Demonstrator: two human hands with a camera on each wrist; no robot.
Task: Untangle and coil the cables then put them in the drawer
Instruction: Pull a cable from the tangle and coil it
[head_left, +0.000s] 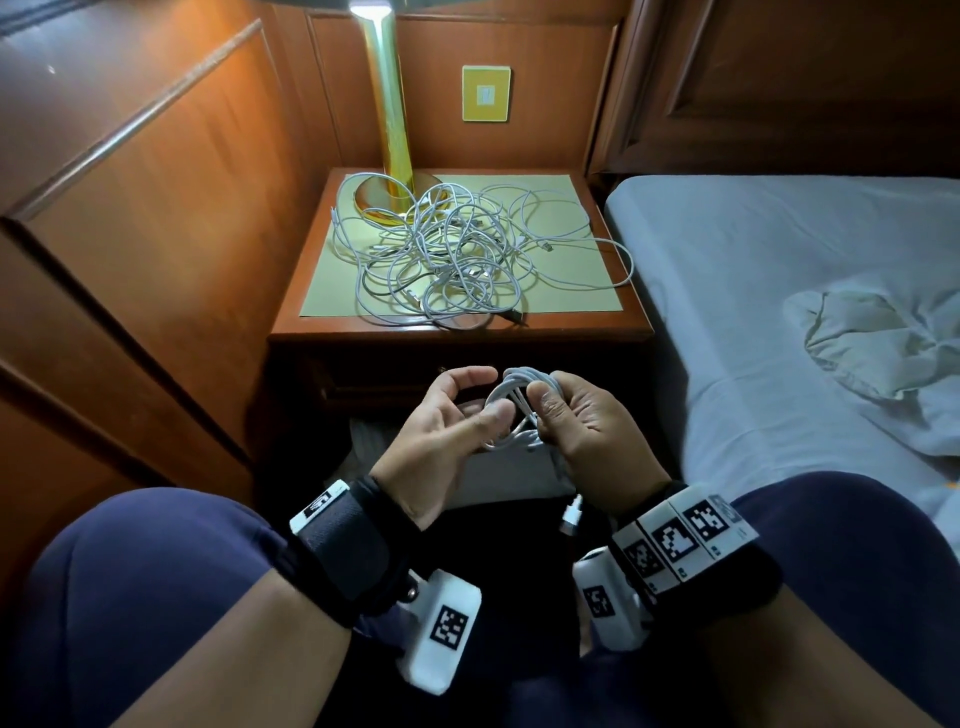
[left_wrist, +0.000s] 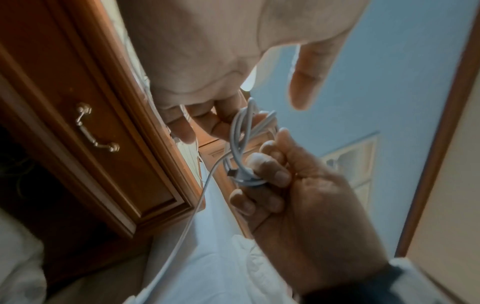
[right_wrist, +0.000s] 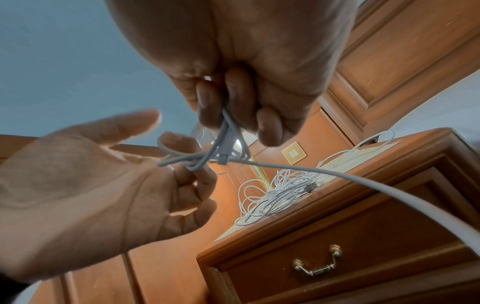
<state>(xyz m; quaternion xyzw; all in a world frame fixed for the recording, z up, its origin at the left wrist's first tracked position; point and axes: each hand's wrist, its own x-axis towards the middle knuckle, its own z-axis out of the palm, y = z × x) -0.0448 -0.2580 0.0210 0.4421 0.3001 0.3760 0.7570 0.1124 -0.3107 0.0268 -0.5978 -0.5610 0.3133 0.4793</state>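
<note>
White coiled cable at lower centre of the head view, between both hands. Right hand: grip clenched around the coil, one end with its plug dangling below. Left hand: grip released, palm up, fingers touching the loops. Tangled cables lie on the wooden surface, upper centre. Drawer beneath is closed.

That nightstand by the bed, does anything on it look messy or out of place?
Yes. A tangled heap of white cables sprawls over the nightstand, looped around the lamp base, with one strand trailing toward the bed-side edge. Below, the right hand grips one coiled cable; the left hand is open beside it.
</note>
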